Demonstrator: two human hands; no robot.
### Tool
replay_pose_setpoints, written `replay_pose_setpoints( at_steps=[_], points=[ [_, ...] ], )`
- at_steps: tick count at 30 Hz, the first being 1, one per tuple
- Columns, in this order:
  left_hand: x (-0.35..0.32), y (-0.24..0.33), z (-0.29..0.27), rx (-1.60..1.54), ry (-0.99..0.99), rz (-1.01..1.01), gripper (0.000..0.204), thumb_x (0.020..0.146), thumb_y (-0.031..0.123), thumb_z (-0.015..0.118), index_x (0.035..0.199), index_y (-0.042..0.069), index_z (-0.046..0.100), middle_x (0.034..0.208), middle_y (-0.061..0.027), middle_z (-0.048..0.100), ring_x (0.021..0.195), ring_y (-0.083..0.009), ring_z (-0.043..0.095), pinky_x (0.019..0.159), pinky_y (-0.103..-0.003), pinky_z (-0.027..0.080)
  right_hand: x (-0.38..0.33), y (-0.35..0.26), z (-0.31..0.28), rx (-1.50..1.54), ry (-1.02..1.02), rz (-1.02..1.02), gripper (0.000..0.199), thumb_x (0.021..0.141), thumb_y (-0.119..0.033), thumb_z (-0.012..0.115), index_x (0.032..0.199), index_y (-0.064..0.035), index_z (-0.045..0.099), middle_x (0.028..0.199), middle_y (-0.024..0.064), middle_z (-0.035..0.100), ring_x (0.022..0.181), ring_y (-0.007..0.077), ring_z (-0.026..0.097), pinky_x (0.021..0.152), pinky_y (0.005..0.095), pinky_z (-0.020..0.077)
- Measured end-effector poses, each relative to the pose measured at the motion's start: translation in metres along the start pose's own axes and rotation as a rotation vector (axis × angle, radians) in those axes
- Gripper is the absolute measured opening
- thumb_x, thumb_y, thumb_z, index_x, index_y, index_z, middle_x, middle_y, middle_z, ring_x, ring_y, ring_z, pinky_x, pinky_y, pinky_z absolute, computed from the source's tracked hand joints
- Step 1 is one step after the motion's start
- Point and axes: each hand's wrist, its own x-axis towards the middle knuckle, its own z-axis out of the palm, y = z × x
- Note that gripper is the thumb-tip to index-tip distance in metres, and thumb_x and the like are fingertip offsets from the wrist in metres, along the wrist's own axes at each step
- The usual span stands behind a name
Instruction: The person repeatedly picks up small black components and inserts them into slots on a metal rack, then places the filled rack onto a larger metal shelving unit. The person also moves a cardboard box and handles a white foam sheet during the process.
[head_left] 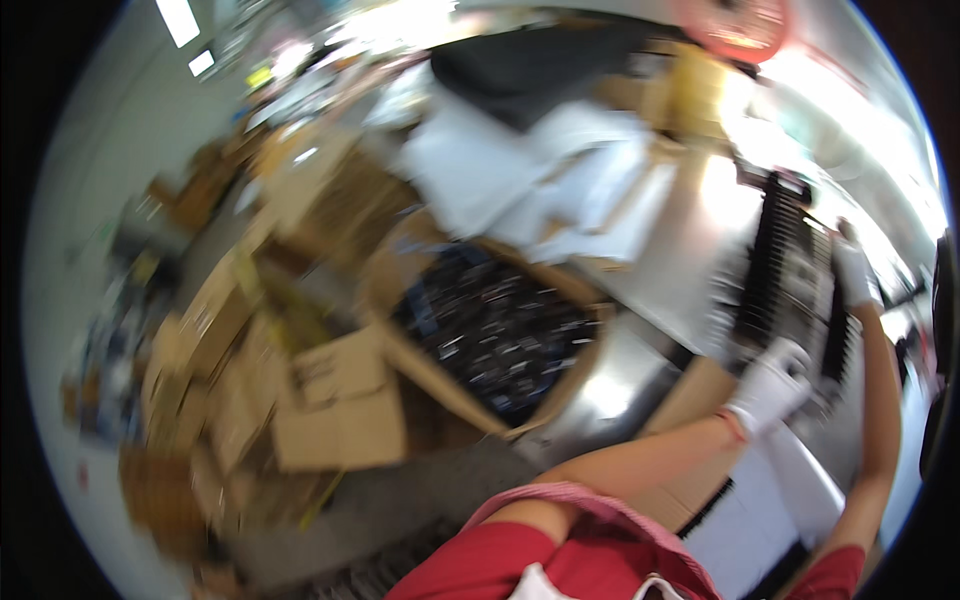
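Both my hands wear white gloves and are at the right, over the metal workbench. My left hand is at the near end of a long black toothed rack; its fingers look curled, and what is in them is too blurred to name. Farther along, my right hand is beside the rack's right-hand black strip. Motion smears its fingers, so its grip does not show. Blurred grey metal parts lie between the black strips.
An open cardboard box full of small black parts stands left of the bench. More cardboard boxes crowd the left. White sheets and a black cloth lie beyond. A pink round fan is at the far right.
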Motion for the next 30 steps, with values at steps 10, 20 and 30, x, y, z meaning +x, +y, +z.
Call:
replay_pose_setpoints(
  at_steps=[10,20,30],
  points=[
    [-0.008,-0.051,-0.01,0.873,-0.048,0.151,0.007,0.077,0.006,0.055,0.081,0.003,0.059,0.086,-0.0153,0.058,0.087,-0.0302,0.059,0.079,-0.033,0.046,0.048,-0.069,0.131,-0.172,-0.107,-0.225,0.039,0.094,-0.016,0.054,0.13,0.0006,0.06,0.136,0.0195,0.057,0.12,0.027,0.056,0.103,0.0345,0.0427],
    [-0.003,-0.039,-0.028,0.461,0.071,0.063,0.019,0.078,0.006,0.064,0.095,-0.001,0.063,0.095,-0.0221,0.062,0.099,-0.0386,0.059,0.092,-0.043,0.047,0.07,-0.114,0.152,-0.537,-0.046,-0.133,0.051,0.084,-0.005,0.052,0.135,-0.0105,0.06,0.126,0.0205,0.064,0.109,0.0321,0.064,0.097,0.0374,0.0488],
    [-0.024,0.002,0.005,-0.456,0.041,-0.15,0.049,0.097,0.02,0.059,0.143,0.014,0.044,0.124,-0.0074,0.055,0.111,-0.0221,0.056,0.099,-0.04,0.049,-0.19,-0.229,-0.017,0.091,-0.003,-0.146,0.035,0.089,-0.005,0.056,0.123,-0.0067,0.064,0.119,0.0136,0.06,0.102,0.0312,0.06,0.095,0.0379,0.0479]
  ],
)
